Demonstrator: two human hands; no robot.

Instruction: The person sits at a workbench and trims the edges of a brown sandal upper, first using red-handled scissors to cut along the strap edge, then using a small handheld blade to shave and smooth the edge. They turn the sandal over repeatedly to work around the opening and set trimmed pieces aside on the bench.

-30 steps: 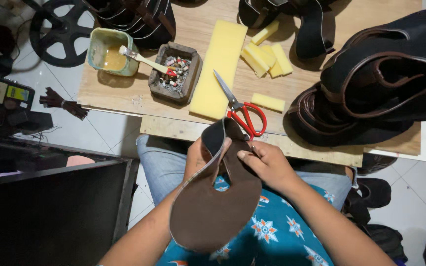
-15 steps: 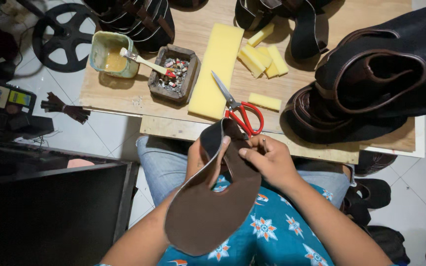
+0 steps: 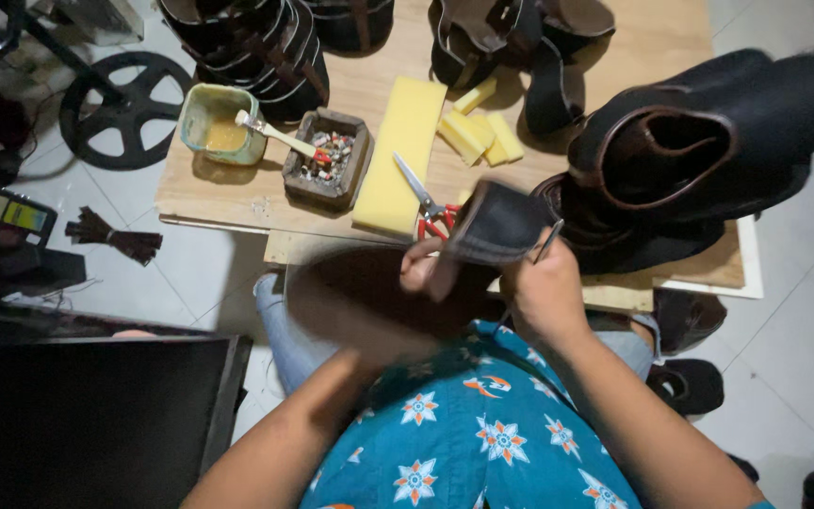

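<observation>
Brown leather sole piece (image 3: pixel 379 306) held mid-work over lap, left hand (image 3: pixel 423 269) grip pinching its folded end, right hand (image 3: pixel 544 292) grip pinching thin tool (image 3: pixel 548 241); finished pairs stacked at 1 o'clock on desk (image 3: pixel 237 193).

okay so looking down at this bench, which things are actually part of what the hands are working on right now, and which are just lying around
In hand:
left hand and right hand on the dark leather sole piece
thin metal tool in the right hand

Lying about:
red-handled scissors
yellow foam slab
glue tub
small parts tray
stacked dark soles
</observation>
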